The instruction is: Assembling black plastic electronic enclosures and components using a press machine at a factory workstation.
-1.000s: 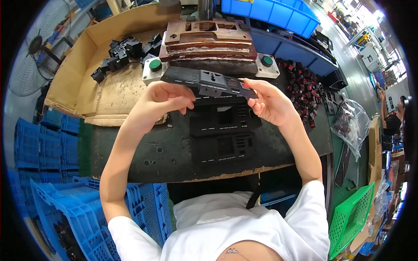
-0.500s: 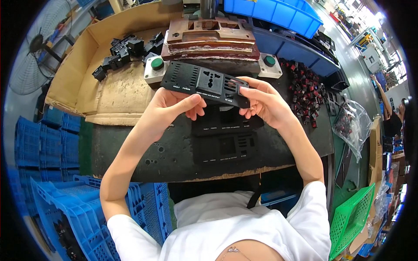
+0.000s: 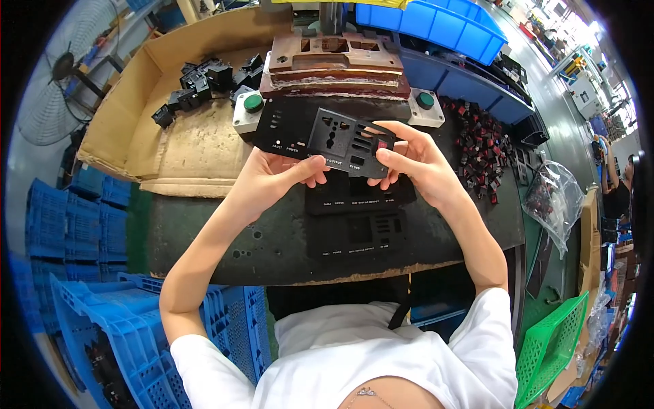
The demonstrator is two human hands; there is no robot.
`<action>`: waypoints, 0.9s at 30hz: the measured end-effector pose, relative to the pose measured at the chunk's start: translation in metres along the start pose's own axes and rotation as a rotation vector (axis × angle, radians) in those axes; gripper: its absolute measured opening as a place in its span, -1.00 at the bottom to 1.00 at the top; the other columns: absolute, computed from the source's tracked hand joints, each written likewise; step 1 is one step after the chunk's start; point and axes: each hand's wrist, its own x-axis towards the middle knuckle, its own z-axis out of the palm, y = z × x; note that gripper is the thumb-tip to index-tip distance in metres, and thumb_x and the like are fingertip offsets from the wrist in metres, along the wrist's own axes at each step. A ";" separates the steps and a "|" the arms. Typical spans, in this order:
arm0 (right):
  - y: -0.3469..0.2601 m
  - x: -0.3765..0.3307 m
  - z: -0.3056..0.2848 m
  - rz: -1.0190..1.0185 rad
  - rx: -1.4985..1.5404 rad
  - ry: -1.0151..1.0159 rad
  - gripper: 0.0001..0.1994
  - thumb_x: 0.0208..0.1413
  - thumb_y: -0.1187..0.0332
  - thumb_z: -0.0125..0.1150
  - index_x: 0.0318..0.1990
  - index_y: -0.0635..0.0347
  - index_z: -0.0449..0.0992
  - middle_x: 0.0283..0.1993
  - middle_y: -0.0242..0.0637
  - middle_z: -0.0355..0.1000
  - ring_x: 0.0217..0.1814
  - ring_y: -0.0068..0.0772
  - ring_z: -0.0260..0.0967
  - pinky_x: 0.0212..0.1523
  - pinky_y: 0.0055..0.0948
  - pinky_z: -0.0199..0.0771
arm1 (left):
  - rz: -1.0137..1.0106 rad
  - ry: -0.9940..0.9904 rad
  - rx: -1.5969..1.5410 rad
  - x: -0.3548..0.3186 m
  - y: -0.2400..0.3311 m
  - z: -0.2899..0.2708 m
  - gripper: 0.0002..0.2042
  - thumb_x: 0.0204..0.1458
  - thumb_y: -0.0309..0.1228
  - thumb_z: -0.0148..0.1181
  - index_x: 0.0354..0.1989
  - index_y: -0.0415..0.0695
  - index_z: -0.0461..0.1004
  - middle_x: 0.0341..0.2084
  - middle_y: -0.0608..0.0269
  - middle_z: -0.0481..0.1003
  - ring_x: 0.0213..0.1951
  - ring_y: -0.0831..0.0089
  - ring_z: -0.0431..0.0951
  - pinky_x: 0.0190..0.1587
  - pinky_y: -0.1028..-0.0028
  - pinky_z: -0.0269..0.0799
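The panel (image 3: 293, 126), seen almost edge-on a second ago, now turns its face up toward the person. The left hand (image 3: 270, 175) has its thumb up on the near edge, where earlier it lay below. The right hand (image 3: 421, 162) has slid its thumb down a little, so the red piece (image 3: 382, 144), out of sight half a second ago, shows again.

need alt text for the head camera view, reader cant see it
Left hand and right hand hold a black faceplate with a power socket over a dark workbench. Beyond sits a brown layered block between two green buttons.
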 end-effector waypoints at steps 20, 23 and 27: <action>-0.002 -0.006 0.002 -0.145 -0.062 0.032 -0.51 0.27 0.06 -0.38 0.16 0.26 0.13 -0.27 -0.15 0.46 -0.38 -0.47 0.43 -0.36 -0.61 0.40 | 1.075 0.764 -0.262 -0.072 0.079 -0.028 -0.92 0.00 -0.50 0.05 -0.47 -0.24 0.39 -0.45 0.17 0.42 -0.33 0.37 0.43 -0.21 0.33 0.30; -0.006 -0.005 0.010 -0.114 -0.061 -0.009 -0.55 0.27 0.11 -0.35 0.12 0.27 0.18 -0.30 -0.18 0.47 -0.38 -0.52 0.42 -0.35 -0.62 0.40 | 1.476 0.452 -0.238 -0.161 0.147 -0.041 -0.85 0.02 -0.43 0.02 -0.57 -0.10 0.31 -0.66 0.39 0.28 -0.55 0.54 0.23 -0.36 0.48 0.13; 0.002 -0.003 0.003 -0.122 -0.128 -0.118 -0.72 0.22 0.25 -0.11 -0.10 0.26 0.41 -0.42 -0.26 0.47 -0.48 -0.57 0.40 -0.46 -0.65 0.38 | 1.860 0.589 -0.143 -0.202 0.147 -0.043 -0.70 0.13 -0.12 -0.13 -0.46 -0.07 0.34 -0.67 0.43 0.38 -0.55 0.59 0.32 -0.39 0.52 0.21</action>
